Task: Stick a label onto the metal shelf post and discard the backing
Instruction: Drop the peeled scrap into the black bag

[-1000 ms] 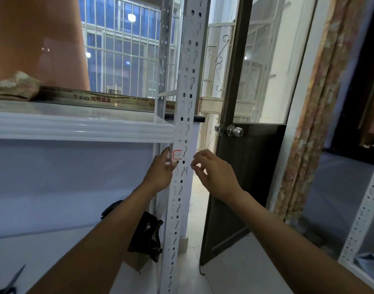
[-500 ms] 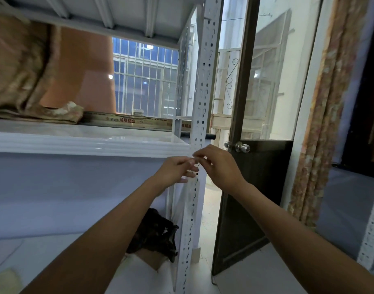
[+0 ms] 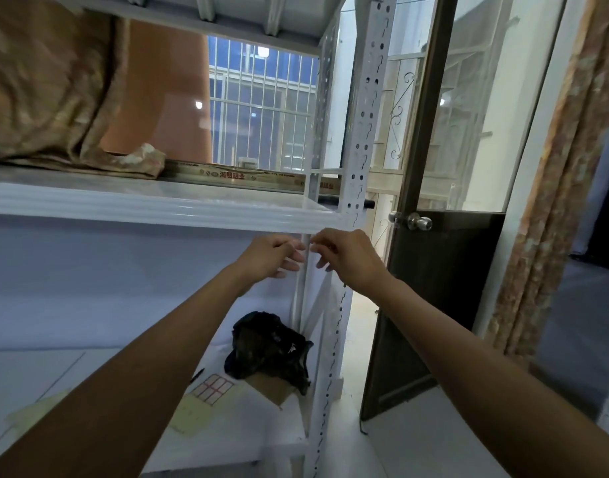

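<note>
Head view — left hand (image 3: 272, 256) and right hand (image 3: 349, 258) meet at the shelf post (image 3: 363, 132) — grip: cannot tell

Left hand (image 3: 268, 257) and right hand (image 3: 351, 260) hover close together just under the upper shelf (image 3: 158, 210), at the shelf post (image 3: 360, 150). A cloth bundle (image 3: 47, 91) and a long box (image 3: 234, 175) lie on that shelf. A bag (image 3: 272, 350) and a label sheet (image 3: 213, 388) lie on the lower shelf (image 3: 254, 436), and the door (image 3: 441, 288) stands right of the post.
</note>
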